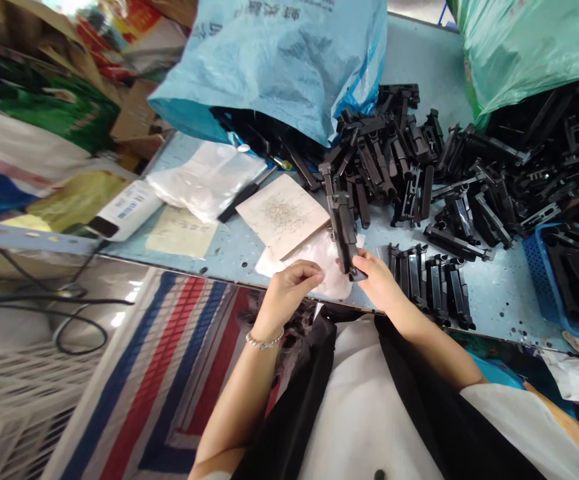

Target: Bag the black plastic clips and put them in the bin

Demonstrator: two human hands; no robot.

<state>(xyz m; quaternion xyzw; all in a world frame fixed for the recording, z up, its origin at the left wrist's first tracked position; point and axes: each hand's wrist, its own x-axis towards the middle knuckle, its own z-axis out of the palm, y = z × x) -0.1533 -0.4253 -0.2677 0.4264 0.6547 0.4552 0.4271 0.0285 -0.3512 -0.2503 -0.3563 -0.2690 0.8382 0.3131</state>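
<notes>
My right hand (375, 277) is closed round the lower end of a long black part (342, 223), which points up and away from me over the table edge. To its left, my left hand (294, 287) has thumb and fingertips pressed together; anything between them is too small to make out. A square pale board (283, 215) with tiny pieces scattered on it lies just beyond my hands. White plastic film (333, 277) is beneath and between the hands. Right of my right hand, several black parts (432, 283) stand in a row near the table's front edge.
Piles of black parts (499, 180) cover the table's back right, by a blue bag (289, 60) and a green bag (534, 47). A blue basket (539, 280) of parts is at the right. Clear plastic bags (207, 173) and a white box (128, 210) lie left.
</notes>
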